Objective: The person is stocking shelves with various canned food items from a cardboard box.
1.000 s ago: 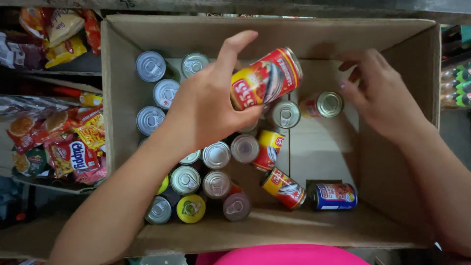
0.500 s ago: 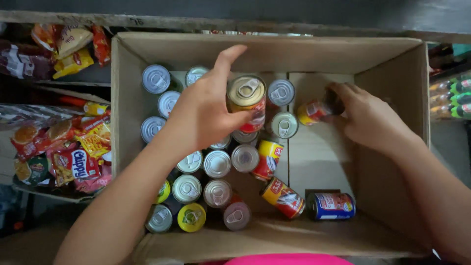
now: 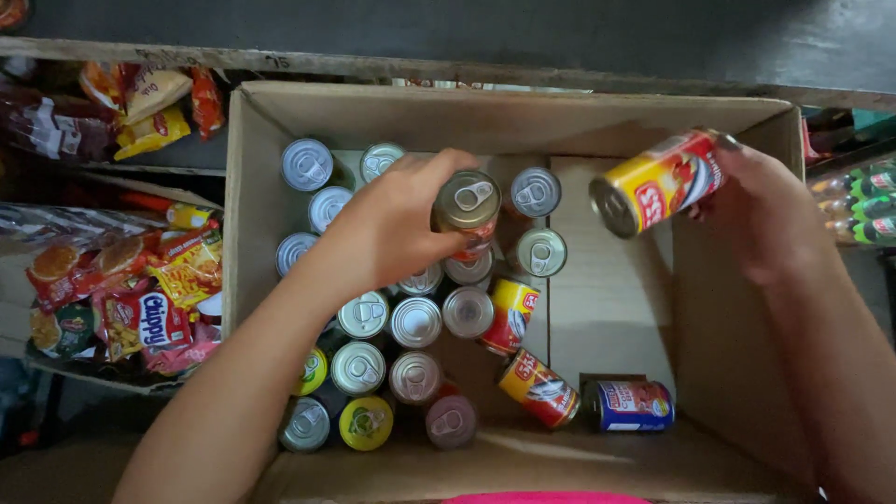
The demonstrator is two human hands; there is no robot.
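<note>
Cans everywhere in the cardboard box (image 3: 252, 187) — upright ones packed along its left half, tops showing. Left hand (image 3: 397, 229) clamped around a gold-topped can (image 3: 467, 210), held upright just above the standing cluster near the box's middle. Right hand (image 3: 761, 215) gripping a yellow-and-red can (image 3: 658, 182), tipped on its side, raised over the box's bare right half near the far right corner. Down at the near wall, another yellow-and-red can (image 3: 539, 387) lying tilted, just beside a blue can (image 3: 630, 406) lying flat. Off to the left, outside the box — snack packets (image 3: 121, 299) heaped on a shelf. Bottles (image 3: 868, 205) lined up at far right.
</note>
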